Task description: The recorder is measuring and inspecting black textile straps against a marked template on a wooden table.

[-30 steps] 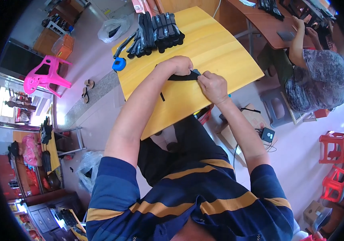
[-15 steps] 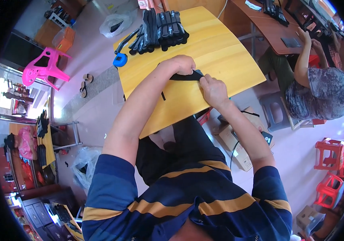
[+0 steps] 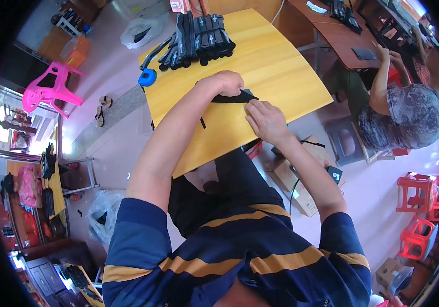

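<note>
A dark fabric strip (image 3: 232,98), black with a small grey patch near its right end, lies on the yellow table under my hands. Its exact kind is unclear, as my left hand covers part of it. My left hand (image 3: 228,82) is closed on the strip, fingers curled in. At the strip's right end, my right hand (image 3: 268,122) rests with its fingertips touching or very close to the edge, its thumb held apart from the fingers. A thin black piece (image 3: 203,123) lies on the wood beside my left forearm.
Black-and-grey fabric bundles (image 3: 199,41) are piled at the far side of the yellow table (image 3: 260,46). A blue tape measure (image 3: 147,77) sits at its left edge. Cardboard boxes (image 3: 301,194) stand below right. Another person (image 3: 409,115) sits at a brown table (image 3: 327,36).
My right hand has loosened from the strip's right end, and its thumb has moved away from the fingers. My left hand keeps its hold. The whole view has shifted slightly.
</note>
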A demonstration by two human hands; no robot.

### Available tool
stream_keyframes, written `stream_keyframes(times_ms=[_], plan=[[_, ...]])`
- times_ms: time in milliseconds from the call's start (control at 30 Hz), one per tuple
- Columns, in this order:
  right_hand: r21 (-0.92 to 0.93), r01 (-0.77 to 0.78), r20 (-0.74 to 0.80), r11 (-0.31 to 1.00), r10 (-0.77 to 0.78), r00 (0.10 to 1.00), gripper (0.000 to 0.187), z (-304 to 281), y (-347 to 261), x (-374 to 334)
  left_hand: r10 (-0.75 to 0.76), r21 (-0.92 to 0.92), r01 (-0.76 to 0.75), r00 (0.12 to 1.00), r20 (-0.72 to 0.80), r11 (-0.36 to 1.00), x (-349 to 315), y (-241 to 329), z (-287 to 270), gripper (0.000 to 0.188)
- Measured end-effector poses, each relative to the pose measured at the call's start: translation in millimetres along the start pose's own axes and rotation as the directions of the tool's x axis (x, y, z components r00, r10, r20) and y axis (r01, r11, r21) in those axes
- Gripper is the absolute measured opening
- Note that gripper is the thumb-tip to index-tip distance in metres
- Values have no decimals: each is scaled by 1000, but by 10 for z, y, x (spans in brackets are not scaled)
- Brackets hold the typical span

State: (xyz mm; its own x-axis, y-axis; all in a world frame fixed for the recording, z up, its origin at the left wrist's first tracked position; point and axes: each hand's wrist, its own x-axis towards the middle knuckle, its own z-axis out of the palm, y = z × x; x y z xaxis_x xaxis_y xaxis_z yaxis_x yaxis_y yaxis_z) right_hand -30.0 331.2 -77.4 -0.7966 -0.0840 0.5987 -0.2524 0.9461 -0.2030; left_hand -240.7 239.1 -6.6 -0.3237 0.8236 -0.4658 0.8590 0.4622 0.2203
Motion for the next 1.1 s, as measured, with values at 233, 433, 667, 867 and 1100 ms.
stream_keyframes(times_ms=[233,433,667,867,1100], plan=[[-10,14,13,1000,-14,1000,25,51,69,-59,-15,-4,15,1000,15,1000,36,32,-3,26],[-8,10,-65,1000,-11,998,25,-7,6,5,-18,-49,18,1000,7,999,7,-5,20,24],[-15,-28,-18,999,28,999,18,76,41,22,29,16,-29,999,-29,999,-2,41,37,23],[-35,-42,-5,999,42,999,13,88,-40,21,47,-107,-54,996,-71,993,-35,-47,38,20],[-6,-9,-15,1000,9,1000,14,128,-51,52,-89,-65,61,749,-657,996,-386,-548,-670,23]])
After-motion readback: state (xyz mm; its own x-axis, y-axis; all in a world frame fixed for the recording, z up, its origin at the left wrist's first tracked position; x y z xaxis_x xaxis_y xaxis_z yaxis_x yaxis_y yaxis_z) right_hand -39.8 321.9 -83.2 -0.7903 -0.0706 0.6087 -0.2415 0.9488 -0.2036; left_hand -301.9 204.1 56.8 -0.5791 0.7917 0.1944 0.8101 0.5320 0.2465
